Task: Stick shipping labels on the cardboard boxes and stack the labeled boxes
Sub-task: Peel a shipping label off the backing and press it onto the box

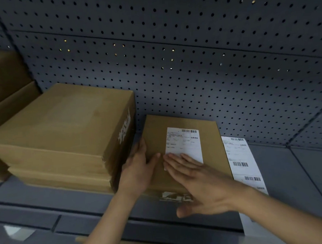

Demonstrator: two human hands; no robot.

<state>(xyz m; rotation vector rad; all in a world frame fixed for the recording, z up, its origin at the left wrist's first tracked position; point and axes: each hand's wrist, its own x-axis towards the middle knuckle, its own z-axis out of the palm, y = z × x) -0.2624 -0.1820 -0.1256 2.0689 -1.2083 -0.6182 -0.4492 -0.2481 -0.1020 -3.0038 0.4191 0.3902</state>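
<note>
Pegboard (190,54) wall behind, grey counter (291,170) below it, and the head view puts the work dead centre; a flat box (210,137) lies on the counter, just right of a stack (62,128) of bigger boxes; a label (184,145) sits on the box's top face, barcode at the far end; the right hand (202,187) lies flat on the label's near end, fingers straight and spread, holding nothing, simply pressing; the left hand (138,168) has the box by its left edge, thumb over the top, fingers down the side, a light steadying grip; a strip (239,154) of spare labels lies on the counter, just right of the box. This looks like the smoothing-down step, with the label placed and pressed flat. Next would call for both hands on the box's sides, a lift clear of the counter and a square set-down on the stack; the gap beside the stack looks tight for the left fingers, so that wants care.
</note>
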